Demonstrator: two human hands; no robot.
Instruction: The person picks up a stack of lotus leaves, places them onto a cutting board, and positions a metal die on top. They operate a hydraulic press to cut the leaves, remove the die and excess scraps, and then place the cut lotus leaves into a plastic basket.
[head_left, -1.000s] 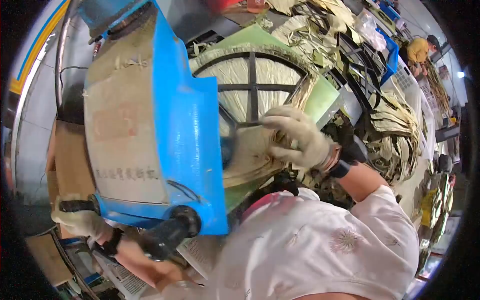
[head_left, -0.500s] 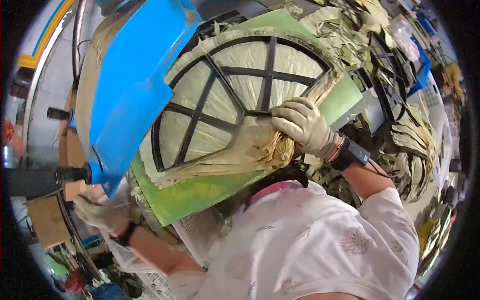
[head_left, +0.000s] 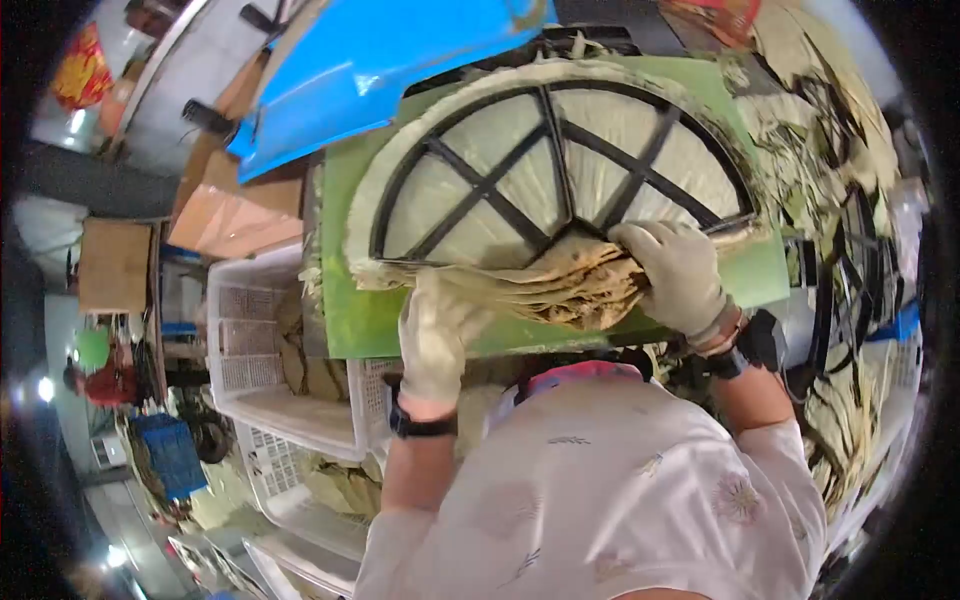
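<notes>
A fan-shaped stack of pale dried leaves lies on a green board, its gathered, folded edge towards me. On top of the stack rests a black half-round frame with crossing bars. My right hand, in a whitish glove, is closed over the right part of the gathered edge. My left hand, gloved too and slightly blurred, grips the stack's near left edge, its fingertips close to the frame's left corner.
Beyond the board hangs a blue plastic sheet. White plastic crates holding leaf pieces stand at the lower left, near a cardboard box. Leaf scraps and more black frames lie to the right.
My left hand has come from beside the blue sheet to the stack's near left edge. The view has turned, and the blue sheet now appears farther up. My right hand stays on the gathered edge.
</notes>
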